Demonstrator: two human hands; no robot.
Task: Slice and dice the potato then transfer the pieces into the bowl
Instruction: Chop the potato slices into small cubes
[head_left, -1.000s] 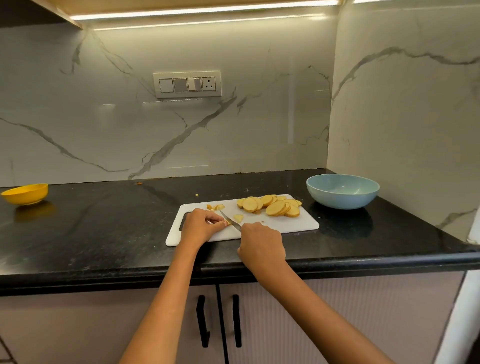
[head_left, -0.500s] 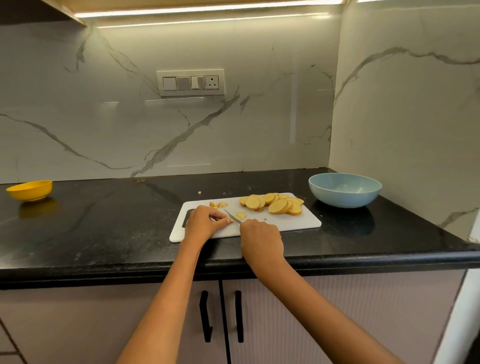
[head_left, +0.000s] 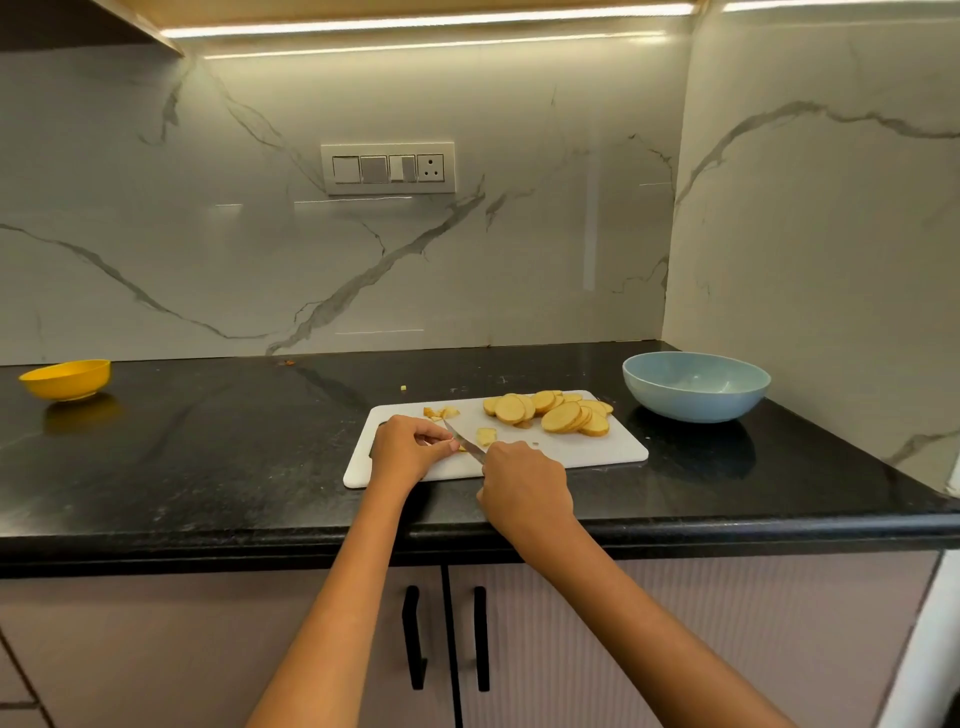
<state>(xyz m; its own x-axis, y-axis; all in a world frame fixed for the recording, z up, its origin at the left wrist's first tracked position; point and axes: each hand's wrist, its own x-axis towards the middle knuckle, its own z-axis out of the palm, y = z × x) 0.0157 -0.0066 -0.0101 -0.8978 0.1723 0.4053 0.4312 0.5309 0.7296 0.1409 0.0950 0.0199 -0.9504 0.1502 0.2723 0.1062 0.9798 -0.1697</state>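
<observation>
A white cutting board (head_left: 597, 449) lies on the black counter. A pile of round potato slices (head_left: 553, 413) sits on its far right part. A few small cut pieces (head_left: 440, 412) lie at its far left, and one more piece (head_left: 486, 435) lies beside the blade. My right hand (head_left: 524, 486) grips a small knife (head_left: 464, 441) by the handle, blade pointing up-left. My left hand (head_left: 408, 451) pinches a small potato piece against the board, right at the blade. The light blue bowl (head_left: 696, 385) stands right of the board and looks empty.
A yellow bowl (head_left: 66, 379) sits at the far left of the counter (head_left: 208, 457). A tiny potato scrap (head_left: 403, 387) lies behind the board. Marble walls close off the back and right. Cabinet doors with black handles (head_left: 447, 639) are below the counter edge.
Both hands stay at the near left part of the board with only slight shifts of the knife. The slice pile and bowl have not moved.
</observation>
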